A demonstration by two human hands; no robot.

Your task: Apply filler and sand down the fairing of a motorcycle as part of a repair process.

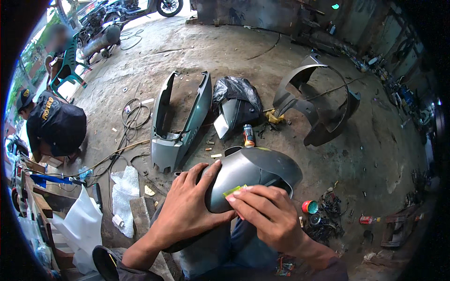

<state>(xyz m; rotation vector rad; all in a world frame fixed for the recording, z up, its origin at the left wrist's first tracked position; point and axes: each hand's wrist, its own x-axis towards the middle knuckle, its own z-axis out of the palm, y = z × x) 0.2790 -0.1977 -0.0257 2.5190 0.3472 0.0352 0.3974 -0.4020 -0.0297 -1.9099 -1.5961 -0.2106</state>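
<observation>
A glossy grey motorcycle body panel [239, 171], curved like a shell, rests over my lap. My left hand [185, 203] grips its left side, with the fingers on top and the thumb along the near edge. Between the fingertips of my right hand [269, 210] is a small flat yellow-green piece [234, 191], pressed against the panel's near surface. Whether that piece is a spreader or a folded sheet I cannot make out. Part of the panel's near edge is hidden behind my hands.
On the concrete floor ahead lie a long grey panel [194, 122], a black plastic bag [239, 91], a bottle [248, 136] and a large curved fairing [314, 100]. An open tin [309, 206] stands right; bubble wrap [125, 187] lies left. A person [56, 122] crouches farther left.
</observation>
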